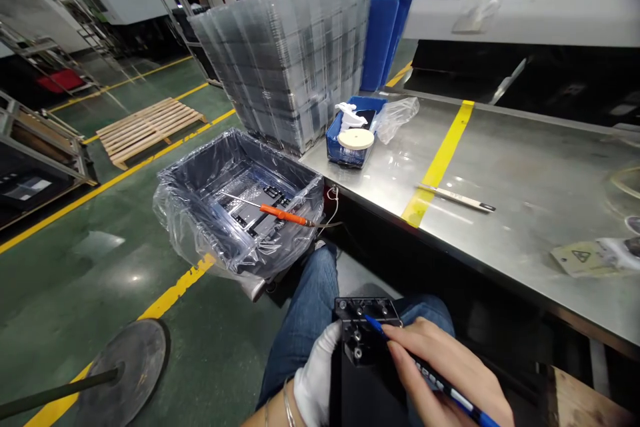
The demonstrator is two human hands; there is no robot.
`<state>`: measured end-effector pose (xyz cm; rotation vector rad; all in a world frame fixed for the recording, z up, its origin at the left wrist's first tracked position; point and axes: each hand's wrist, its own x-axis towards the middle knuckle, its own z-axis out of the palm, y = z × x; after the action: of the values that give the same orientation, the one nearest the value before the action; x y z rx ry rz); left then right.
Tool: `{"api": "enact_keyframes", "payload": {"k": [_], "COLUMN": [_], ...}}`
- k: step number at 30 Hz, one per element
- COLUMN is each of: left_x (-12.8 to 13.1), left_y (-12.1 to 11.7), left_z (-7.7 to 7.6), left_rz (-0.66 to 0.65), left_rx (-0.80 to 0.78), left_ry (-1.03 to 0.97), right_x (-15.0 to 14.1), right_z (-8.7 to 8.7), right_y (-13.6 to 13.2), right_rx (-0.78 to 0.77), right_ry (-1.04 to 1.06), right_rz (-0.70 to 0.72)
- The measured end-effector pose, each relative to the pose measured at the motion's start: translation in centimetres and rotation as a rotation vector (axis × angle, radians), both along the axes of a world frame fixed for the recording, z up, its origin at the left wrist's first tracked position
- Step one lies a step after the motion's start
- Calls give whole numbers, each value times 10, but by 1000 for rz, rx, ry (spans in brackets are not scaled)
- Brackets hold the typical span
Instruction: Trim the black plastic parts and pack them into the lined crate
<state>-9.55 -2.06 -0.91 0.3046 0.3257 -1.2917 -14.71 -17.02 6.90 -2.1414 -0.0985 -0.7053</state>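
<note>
On my lap sits a black part [370,373] with several small metal fittings on its upper face. My left hand [316,373], in a white glove, is closed around the part's left side. Bare-skinned, my right hand [445,367] grips a blue pen [435,377]. The blue tip of the pen meets or hovers just over the part's top end, beside the fittings; contact cannot be made out. The lower end of the part runs out of the picture.
A plastic-lined bin [240,207] stands to the left, an orange-handled tool [285,215] across it. The steel table [520,167] carries a blue basket [345,153], a brush [460,198] and a warning tag [580,257]. Clear trays [295,60] are stacked behind; a round base [125,373] stands on the floor.
</note>
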Motion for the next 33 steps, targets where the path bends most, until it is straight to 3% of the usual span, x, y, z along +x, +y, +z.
{"api": "enact_keyframes", "payload": {"k": [10, 13, 17, 23, 25, 29, 33], "left_x": [8, 6, 0, 5, 7, 8, 6], "left_y": [-9, -12, -10, -7, -7, -6, -5], "left_z": [24, 18, 0, 10, 12, 3, -1], "left_rz": [-77, -38, 157, -59, -58, 67, 13], "left_rx": [-42, -22, 26, -16, -39, -76, -36], "left_ry": [27, 66, 75, 85, 93, 140, 131], "right_x": [1, 9, 19, 5, -1, -5, -5], "right_z": [-1, -2, -2, -3, -4, -7, -8], "right_y": [-1, 0, 3, 0, 0, 3, 6], "right_rx": [-25, -57, -109, -59, -43, -44, -36], "right_ry": [15, 27, -4, 9, -12, 7, -5], "right_rz": [25, 46, 44, 69, 66, 94, 56]}}
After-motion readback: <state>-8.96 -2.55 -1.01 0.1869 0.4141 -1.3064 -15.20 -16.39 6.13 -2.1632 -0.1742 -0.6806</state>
